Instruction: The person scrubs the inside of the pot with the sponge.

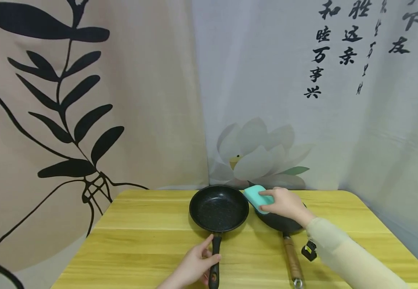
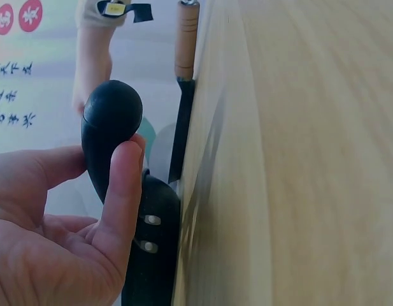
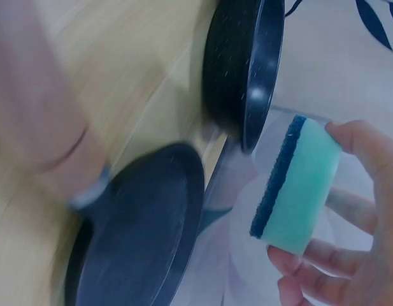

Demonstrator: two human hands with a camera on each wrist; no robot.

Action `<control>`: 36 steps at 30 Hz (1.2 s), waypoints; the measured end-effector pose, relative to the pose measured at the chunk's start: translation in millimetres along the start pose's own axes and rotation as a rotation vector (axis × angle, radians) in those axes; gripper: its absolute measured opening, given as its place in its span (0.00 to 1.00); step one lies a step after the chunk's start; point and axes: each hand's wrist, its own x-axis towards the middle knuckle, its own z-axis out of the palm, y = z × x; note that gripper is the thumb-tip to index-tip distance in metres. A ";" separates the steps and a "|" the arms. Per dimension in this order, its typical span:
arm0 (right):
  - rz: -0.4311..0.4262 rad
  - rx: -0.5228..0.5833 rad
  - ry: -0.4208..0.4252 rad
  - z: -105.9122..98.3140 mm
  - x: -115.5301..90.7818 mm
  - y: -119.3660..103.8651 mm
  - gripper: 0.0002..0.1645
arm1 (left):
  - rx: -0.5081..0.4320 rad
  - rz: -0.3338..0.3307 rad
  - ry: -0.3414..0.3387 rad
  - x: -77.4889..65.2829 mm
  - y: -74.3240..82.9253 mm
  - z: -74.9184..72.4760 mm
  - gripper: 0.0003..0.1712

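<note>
A black speckled frying pan (image 1: pixel 219 208) stands on the table, its handle pointing toward me. My left hand (image 1: pixel 196 261) grips that black handle (image 2: pixel 110 134) between thumb and fingers. To the right, my right hand (image 1: pixel 284 202) pinches a turquoise sponge (image 1: pixel 257 197) by its sides. The right wrist view shows the sponge's dark blue scouring layer (image 3: pixel 279 175) facing away from the palm, toward the pans. Below the right hand lies a second dark pan (image 1: pixel 279 221) with a wooden handle (image 1: pixel 292 259); hand and sponge cover part of it in the head view.
The wooden table (image 1: pixel 140 241) has its far edge close behind the pans. A printed cloth (image 1: pixel 151 100) with a plant, a lotus and lettering hangs behind it. A small dark device with a yellow label (image 1: pixel 309 251) is at the right wrist.
</note>
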 end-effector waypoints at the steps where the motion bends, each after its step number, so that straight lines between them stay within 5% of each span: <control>1: -0.003 -0.001 0.011 -1.4 -0.7 4.5 0.35 | -0.001 0.000 -0.001 -0.1 0.3 -0.4 0.44; 10: 0.023 -0.038 0.092 -16.3 -13.3 50.6 0.34 | -0.004 -0.006 -0.008 0.1 -0.1 -2.5 0.44; 17: 0.170 -0.035 0.053 -19.1 -32.6 91.6 0.39 | -0.021 -0.013 -0.017 0.6 -1.1 -2.4 0.44; 36: 0.381 -0.048 -0.025 -25.0 -86.2 176.5 0.51 | -0.014 -0.034 -0.015 1.1 1.1 -0.6 0.44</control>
